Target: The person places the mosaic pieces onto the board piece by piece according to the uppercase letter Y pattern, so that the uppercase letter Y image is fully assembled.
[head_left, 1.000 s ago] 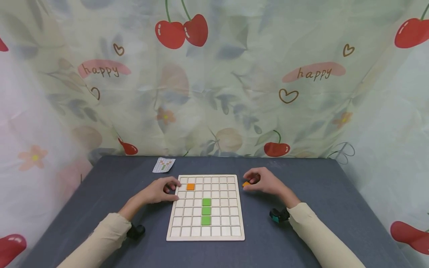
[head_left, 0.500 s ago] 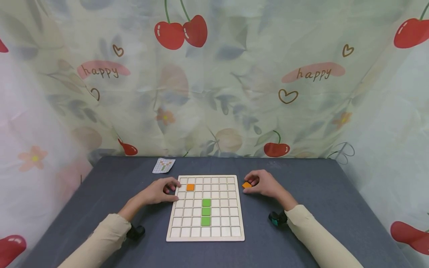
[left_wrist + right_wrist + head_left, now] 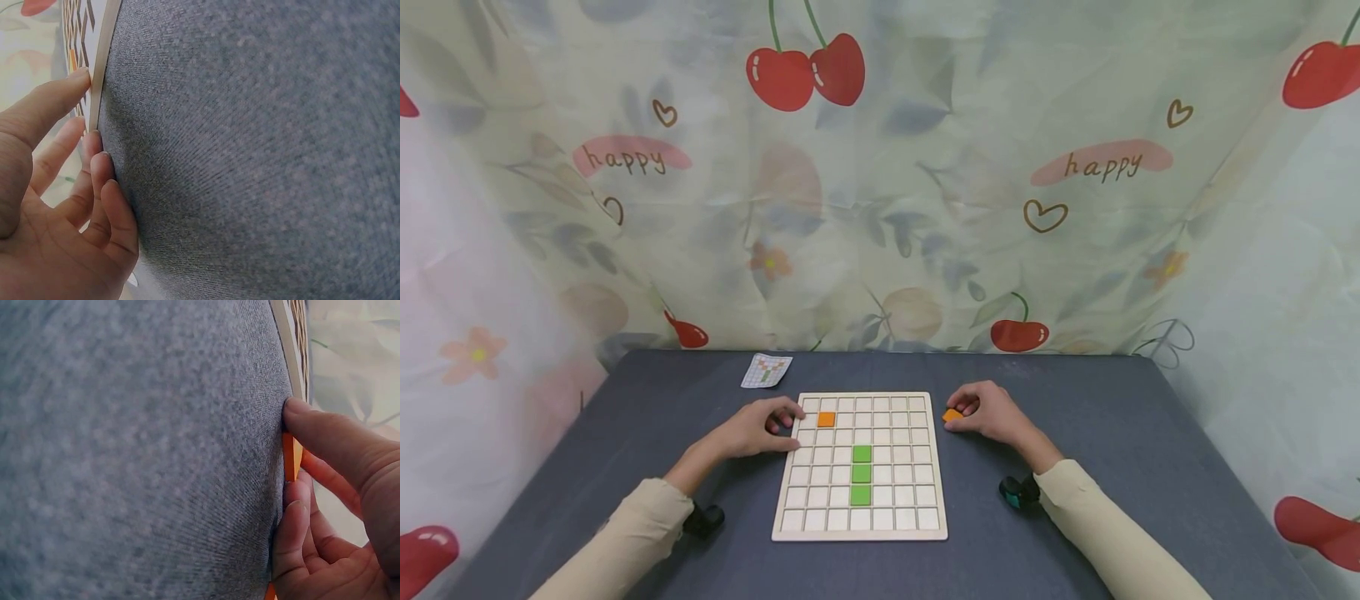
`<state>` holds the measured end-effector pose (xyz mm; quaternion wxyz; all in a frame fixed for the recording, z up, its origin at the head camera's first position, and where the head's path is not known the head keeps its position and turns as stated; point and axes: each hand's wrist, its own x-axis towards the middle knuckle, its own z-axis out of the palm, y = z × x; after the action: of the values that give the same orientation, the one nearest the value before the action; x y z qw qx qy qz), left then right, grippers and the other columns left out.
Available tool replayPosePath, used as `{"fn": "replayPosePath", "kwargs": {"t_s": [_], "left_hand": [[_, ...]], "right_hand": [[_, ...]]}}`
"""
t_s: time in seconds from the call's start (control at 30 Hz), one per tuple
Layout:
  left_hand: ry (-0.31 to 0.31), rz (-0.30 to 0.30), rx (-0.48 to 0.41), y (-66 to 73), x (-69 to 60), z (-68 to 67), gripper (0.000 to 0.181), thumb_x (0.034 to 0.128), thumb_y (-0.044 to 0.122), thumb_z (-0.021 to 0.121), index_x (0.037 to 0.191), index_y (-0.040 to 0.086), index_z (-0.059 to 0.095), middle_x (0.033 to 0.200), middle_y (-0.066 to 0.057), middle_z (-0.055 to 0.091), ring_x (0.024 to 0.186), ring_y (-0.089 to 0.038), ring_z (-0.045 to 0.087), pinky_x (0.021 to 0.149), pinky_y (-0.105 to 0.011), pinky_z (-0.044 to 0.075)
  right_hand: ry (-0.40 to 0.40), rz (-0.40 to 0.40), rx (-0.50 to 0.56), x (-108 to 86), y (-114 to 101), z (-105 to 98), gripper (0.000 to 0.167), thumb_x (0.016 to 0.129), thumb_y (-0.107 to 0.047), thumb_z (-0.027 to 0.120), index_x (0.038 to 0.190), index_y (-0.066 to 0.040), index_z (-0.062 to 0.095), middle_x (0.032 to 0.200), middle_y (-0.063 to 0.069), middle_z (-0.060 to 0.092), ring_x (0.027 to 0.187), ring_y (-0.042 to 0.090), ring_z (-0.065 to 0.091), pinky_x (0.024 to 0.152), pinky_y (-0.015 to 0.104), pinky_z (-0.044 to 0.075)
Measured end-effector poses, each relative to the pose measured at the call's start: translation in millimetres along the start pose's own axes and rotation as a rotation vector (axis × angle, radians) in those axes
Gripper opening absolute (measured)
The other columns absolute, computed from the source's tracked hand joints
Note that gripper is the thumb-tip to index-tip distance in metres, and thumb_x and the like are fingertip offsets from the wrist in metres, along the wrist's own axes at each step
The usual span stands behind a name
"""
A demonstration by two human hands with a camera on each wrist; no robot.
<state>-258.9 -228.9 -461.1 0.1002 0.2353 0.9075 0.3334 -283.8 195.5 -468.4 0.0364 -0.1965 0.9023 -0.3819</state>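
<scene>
pinching an orange tile (image 3: 953,415) between right fingers (image 3: 337,437), left fingers (image 3: 47,103) apart against the board (image 3: 882,474).

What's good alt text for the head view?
A right hand pinches an orange tile beside a pale grid board; the left hand touches its left edge. Three green tiles in a column and another orange tile sit on it.

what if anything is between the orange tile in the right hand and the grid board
Nothing visible stands in the way: between the orange tile in the right hand and the grid board, only a narrow strip of dark tabletop shows. The left hand is at the board's opposite edge, off that path.
</scene>
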Motion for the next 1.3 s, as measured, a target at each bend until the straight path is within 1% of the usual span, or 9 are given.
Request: {"fn": "replayPosePath", "kwargs": {"t_s": [0.4, 0.57, 0.67, 0.77, 0.9, 1.07, 1.17, 1.3], "left_hand": [[0.005, -0.021, 0.003, 0.0, 0.0, 1.0, 0.039, 0.0879, 0.02, 0.083, 0.121, 0.007, 0.067, 0.101, -0.002, 0.059, 0.086, -0.019, 0.055, 0.08, -0.04, 0.046], [0.005, -0.025, 0.003, -0.9, 0.0, 1.2, 0.039, 0.0878, 0.02, 0.083, 0.121, 0.007, 0.067, 0.101, -0.003, 0.059, 0.086, -0.019, 0.055, 0.08, -0.04, 0.046], [0.005, -0.019, 0.007, -0.9, -0.2, 1.1, 0.039, 0.0881, 0.02, 0.083, 0.121, 0.007, 0.067, 0.101, -0.003, 0.059, 0.086, -0.018, 0.055, 0.08, -0.04, 0.046], [0.004, 0.001, 0.0, -0.1, -1.1, 0.4, 0.039, 0.0885, 0.02, 0.082, 0.122, 0.006, 0.067, 0.102, -0.004, 0.06, 0.087, -0.019, 0.055, 0.081, -0.04, 0.046], [0.0, 0.026, -0.011, 1.8, -2.1, -1.6, 0.039, 0.089, 0.019, 0.082, 0.122, 0.004, 0.066, 0.103, -0.006, 0.06, 0.088, -0.021, 0.056, 0.081, -0.04, 0.047], [-0.003, 0.019, -0.015, 3.1, -2.3, -2.4, 0.039, 0.0891, 0.018, 0.082, 0.122, 0.004, 0.066, 0.103, -0.006, 0.06, 0.088, -0.021, 0.055, 0.081, -0.04, 0.046], [-0.008, 0.005, -0.026, 3.2, -2.2, -2.0, 0.039, 0.0889, 0.018, 0.082, 0.122, 0.004, 0.066, 0.103, -0.006, 0.059, 0.088, -0.022, 0.055, 0.081, -0.04, 0.046], [-0.009, -0.001, -0.031, 2.9, -2.1, -1.6, 0.04, 0.0889, 0.019, 0.082, 0.122, 0.004, 0.066, 0.103, -0.006, 0.059, 0.088, -0.022, 0.055, 0.081, -0.041, 0.046]], "right_hand": [[-0.002, -0.042, 0.012, -0.5, 2.9, 0.6, 0.021, 0.081, -0.008, 0.087, 0.099, -0.004, 0.076, 0.087, 0.001, 0.066, 0.08, 0.016, 0.06, 0.075, 0.035, 0.05], [-0.024, -0.06, 0.034, -1.2, 1.1, -1.0, 0.02, 0.083, -0.007, 0.085, 0.101, -0.004, 0.076, 0.091, 0.002, 0.068, 0.083, 0.019, 0.062, 0.077, 0.036, 0.051], [-0.036, -0.073, 0.048, -1.5, 0.2, -1.6, 0.02, 0.084, -0.008, 0.085, 0.102, -0.006, 0.076, 0.094, 0.0, 0.069, 0.085, 0.019, 0.062, 0.078, 0.035, 0.051], [-0.045, -0.095, 0.06, -1.7, -0.3, -1.6, 0.021, 0.085, -0.008, 0.084, 0.104, -0.006, 0.076, 0.096, 0.0, 0.069, 0.085, 0.019, 0.062, 0.078, 0.035, 0.051], [-0.051, -0.125, 0.097, -1.6, -1.2, -2.1, 0.023, 0.086, -0.007, 0.082, 0.108, -0.003, 0.075, 0.1, 0.004, 0.07, 0.086, 0.02, 0.064, 0.078, 0.036, 0.052], [-0.05, -0.14, 0.144, -1.1, -4.6, -4.0, 0.026, 0.087, -0.006, 0.082, 0.112, -0.001, 0.074, 0.106, 0.007, 0.07, 0.085, 0.021, 0.066, 0.076, 0.035, 0.054], [-0.042, -0.136, 0.148, -0.8, -7.2, -4.6, 0.026, 0.086, -0.008, 0.083, 0.111, -0.004, 0.075, 0.105, 0.005, 0.07, 0.083, 0.021, 0.065, 0.074, 0.034, 0.054], [-0.048, -0.121, 0.164, -1.0, -10.0, -3.8, 0.024, 0.085, -0.008, 0.083, 0.107, -0.007, 0.074, 0.095, 0.004, 0.068, 0.076, 0.021, 0.063, 0.067, 0.033, 0.052]]}}
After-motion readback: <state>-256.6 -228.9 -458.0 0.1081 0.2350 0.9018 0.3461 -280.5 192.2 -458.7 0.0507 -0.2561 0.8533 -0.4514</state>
